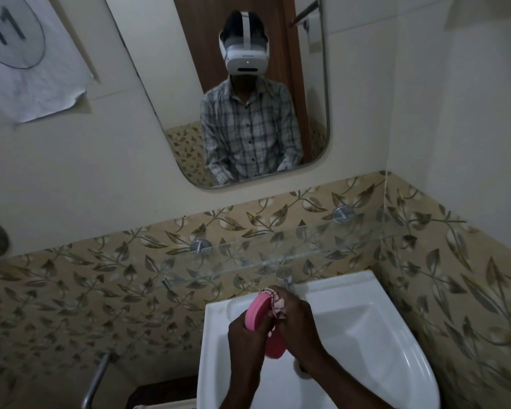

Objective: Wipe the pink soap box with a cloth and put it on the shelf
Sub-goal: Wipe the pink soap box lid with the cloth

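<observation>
The pink soap box [258,311] is held up on edge above the white sink [375,329]. My left hand [245,335] grips its lower end. A second pink piece [275,346] shows lower down between my hands. My right hand [295,317] holds a small patterned cloth [278,302] bunched against the box's right side and top. A glass shelf [278,252] runs along the leaf-patterned tile wall just behind and above the sink, with nothing on it that I can see.
A chrome tap [284,277] stands at the sink's back edge, right behind my hands. A mirror [239,84] hangs above the shelf. A paper sheet [27,54] is stuck on the wall at top left. A metal pipe [96,376] runs at lower left.
</observation>
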The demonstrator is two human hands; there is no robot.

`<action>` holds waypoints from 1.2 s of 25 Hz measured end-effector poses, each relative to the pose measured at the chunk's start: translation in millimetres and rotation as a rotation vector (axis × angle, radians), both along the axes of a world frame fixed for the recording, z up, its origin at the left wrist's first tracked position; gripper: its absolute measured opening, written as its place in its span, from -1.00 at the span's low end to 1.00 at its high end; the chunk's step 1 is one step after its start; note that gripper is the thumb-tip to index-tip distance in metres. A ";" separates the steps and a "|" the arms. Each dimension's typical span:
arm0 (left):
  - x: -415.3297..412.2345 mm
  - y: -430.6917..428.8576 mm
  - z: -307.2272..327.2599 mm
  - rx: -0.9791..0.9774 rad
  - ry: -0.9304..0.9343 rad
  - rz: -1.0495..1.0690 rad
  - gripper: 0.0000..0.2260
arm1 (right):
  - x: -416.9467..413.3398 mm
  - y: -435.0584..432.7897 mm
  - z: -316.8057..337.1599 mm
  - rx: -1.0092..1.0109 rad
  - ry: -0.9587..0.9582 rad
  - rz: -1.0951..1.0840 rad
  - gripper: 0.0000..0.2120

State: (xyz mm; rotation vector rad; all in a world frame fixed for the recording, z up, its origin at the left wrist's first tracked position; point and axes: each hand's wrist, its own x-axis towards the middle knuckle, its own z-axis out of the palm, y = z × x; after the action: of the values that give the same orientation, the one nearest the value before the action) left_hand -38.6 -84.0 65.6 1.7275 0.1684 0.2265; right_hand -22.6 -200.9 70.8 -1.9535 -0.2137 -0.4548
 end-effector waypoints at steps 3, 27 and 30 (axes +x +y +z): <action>15.6 11.4 23.5 0.081 0.152 -0.232 -0.85 | 7.2 -4.8 0.0 -0.259 -0.184 0.051 -0.55; -4.3 18.3 -1.6 0.051 -0.141 -0.043 -0.72 | 17.2 -1.1 -2.4 0.050 0.086 -0.038 -0.54; 2.6 22.8 12.8 0.092 0.054 -0.272 -0.76 | 14.4 -5.7 3.3 -0.095 -0.051 -0.035 -0.60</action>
State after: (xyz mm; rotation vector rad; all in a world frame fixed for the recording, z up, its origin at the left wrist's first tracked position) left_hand -36.1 -61.2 78.4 1.8271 -0.0388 -0.0131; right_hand -8.2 -206.6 74.1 -2.0427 -0.2372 -0.5259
